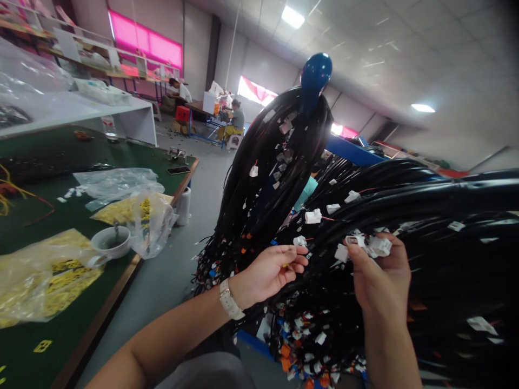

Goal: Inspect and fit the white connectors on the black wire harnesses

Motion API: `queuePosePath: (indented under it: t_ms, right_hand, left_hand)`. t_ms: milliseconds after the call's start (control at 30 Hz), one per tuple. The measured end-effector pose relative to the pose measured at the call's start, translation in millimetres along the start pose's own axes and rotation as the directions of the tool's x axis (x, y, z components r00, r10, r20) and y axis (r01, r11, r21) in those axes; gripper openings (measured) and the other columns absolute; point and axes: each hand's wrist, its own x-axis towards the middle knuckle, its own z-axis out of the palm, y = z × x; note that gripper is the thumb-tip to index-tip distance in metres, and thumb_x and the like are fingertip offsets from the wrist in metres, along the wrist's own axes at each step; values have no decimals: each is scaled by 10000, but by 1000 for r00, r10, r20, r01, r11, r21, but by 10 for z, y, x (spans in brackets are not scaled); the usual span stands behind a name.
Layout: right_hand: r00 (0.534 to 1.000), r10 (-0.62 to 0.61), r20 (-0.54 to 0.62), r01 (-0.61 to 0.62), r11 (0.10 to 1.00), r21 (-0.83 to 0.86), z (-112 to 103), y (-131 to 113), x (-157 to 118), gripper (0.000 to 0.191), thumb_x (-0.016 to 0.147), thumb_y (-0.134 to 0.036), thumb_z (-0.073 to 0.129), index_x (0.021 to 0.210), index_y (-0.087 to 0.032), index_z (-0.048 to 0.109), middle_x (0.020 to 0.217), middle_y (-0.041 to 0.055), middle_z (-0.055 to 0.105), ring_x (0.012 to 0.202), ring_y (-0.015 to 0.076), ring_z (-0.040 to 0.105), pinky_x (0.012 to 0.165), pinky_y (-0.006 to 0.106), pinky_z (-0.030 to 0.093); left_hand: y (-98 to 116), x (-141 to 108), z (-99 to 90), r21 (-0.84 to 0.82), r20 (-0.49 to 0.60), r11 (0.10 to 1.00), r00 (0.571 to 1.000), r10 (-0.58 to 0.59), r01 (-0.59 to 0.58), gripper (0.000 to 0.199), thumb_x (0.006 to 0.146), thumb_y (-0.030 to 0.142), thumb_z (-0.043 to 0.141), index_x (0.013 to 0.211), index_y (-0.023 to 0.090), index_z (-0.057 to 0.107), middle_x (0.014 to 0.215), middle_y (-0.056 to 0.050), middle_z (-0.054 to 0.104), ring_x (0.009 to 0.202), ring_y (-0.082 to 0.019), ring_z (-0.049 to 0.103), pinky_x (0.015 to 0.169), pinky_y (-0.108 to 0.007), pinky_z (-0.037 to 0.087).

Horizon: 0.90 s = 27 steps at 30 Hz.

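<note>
Right hand (pixel 379 281) clenched on a white plastic connector (pixel 375 246) amid the draped black wire harness bundle (pixel 405 205), left hand (pixel 270 270) pinching a small yellow piece (pixel 286 265); connector looks light, rigid, probably safest gripped by the housing, not the floppy wires.

My arms are bare to above the elbow, no sleeves in sight. On my left wrist (pixel 229 299) I wear a pale, cream-white segmented watch band, sitting at about seven o'clock from my left hand (pixel 270 270). My right hand (pixel 381 281) and wrist wear nothing.
</note>
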Motion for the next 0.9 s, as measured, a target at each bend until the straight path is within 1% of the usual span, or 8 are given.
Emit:
queuePosePath:
  t_ms: [133,267,367,500,600,667,767,900]
  right_hand:
    - [1000,15,4,-15,1000,21,34,-15,-14,538,502,-137,859,939,-224,558,753,-61,642,686,108,633,701,249,511]
    - [1000,12,-5,-12,1000,11,51,-24,-22,537,507,-144,858,941,-229,553,753,-64,644,689,107,637,706,249,518]
    - [1000,11,-5,-11,1000,2,48,-20,-21,532,516,-149,856,943,-231,551,756,-66,642,692,107,637,708,250,518]
    - [1000,15,-1,-15,1000,5,50,-16,-19,518,521,-139,854,931,-232,551,754,-71,636,691,100,628,712,237,507]
    - [1000,21,4,-21,1000,10,53,-23,-18,523,515,-144,855,927,-233,545,755,-69,635,692,103,624,705,238,502]
    - [1000,30,0,-30,1000,10,54,-31,-19,531,507,-150,858,923,-233,540,750,-68,634,687,107,622,695,242,499]
    - [999,39,-5,-39,999,4,53,-40,-22,540,497,-153,859,925,-233,539,747,-68,632,680,110,620,684,246,495]
    - [999,41,0,-41,999,-3,47,-36,-18,542,495,-166,860,926,-235,538,759,-68,638,683,112,622,677,248,494]
  left_hand:
    - [-13,25,-23,-2,10,1000,1000,-15,15,101,853,84,590,837,81,690,761,-70,655,643,-88,618,560,-162,448]
    - [-7,34,-43,-2,30,1000,999,-19,19,99,841,78,627,898,71,707,710,-32,621,598,-52,579,582,-150,454]
    - [0,36,-48,10,47,1000,999,-25,25,135,863,81,599,941,70,710,753,-53,657,636,-60,613,597,-145,463]
    - [-5,44,-33,0,45,1000,999,-19,19,139,867,56,570,879,75,706,838,-88,700,742,-109,671,699,-194,511]
    - [-20,59,-5,-23,72,1000,997,6,-4,89,833,64,619,824,70,707,840,-92,695,773,-130,670,780,-248,519]
    - [-28,72,22,-14,93,999,995,39,-38,62,791,83,682,837,73,722,796,-64,671,724,-101,633,740,-228,503]
    - [-15,87,81,40,123,995,989,86,-92,141,748,120,737,883,80,743,726,-24,626,647,-58,557,647,-191,449]
    - [49,95,197,115,167,988,982,84,-104,179,739,116,731,914,87,747,792,-45,661,691,-67,582,638,-194,424]
